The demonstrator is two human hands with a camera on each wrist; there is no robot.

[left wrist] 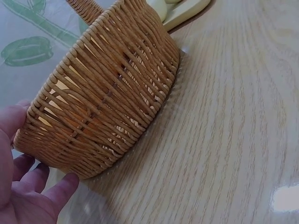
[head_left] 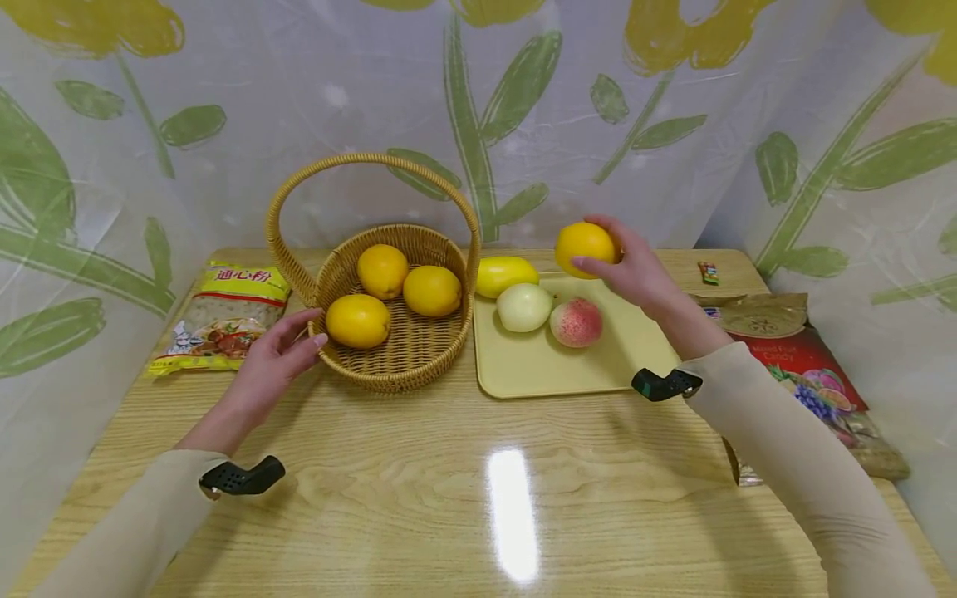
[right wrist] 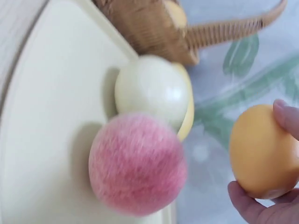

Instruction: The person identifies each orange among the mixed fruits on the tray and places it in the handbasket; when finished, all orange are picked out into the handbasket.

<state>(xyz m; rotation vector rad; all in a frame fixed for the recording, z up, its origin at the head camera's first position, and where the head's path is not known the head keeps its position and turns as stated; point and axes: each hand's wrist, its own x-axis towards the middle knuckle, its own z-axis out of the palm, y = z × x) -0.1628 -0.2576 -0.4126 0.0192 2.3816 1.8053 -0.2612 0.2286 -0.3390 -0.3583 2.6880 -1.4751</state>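
Note:
In the head view my right hand (head_left: 631, 262) holds an orange (head_left: 586, 247) above the back edge of a pale yellow tray (head_left: 546, 378). The right wrist view shows the thumb and fingers around this orange (right wrist: 261, 151). A pink peach (head_left: 576, 322), a pale green round fruit (head_left: 525, 307) and a long yellow fruit (head_left: 507, 276) lie on the tray. My left hand (head_left: 272, 357) grips the left rim of a wicker basket (head_left: 396, 378). In the left wrist view its fingers (left wrist: 35, 179) lie against the basket's outer wall. Three yellow-orange fruits (head_left: 359, 321) rest inside the basket.
A yellow-topped food packet (head_left: 235, 311) lies left of the basket. To the right, a red and gold candy bag (head_left: 803, 370) lies beneath the right forearm. A small wrapped candy (head_left: 708, 272) sits at the back right. A floral curtain (head_left: 523, 124) hangs behind the wooden table (head_left: 374, 498).

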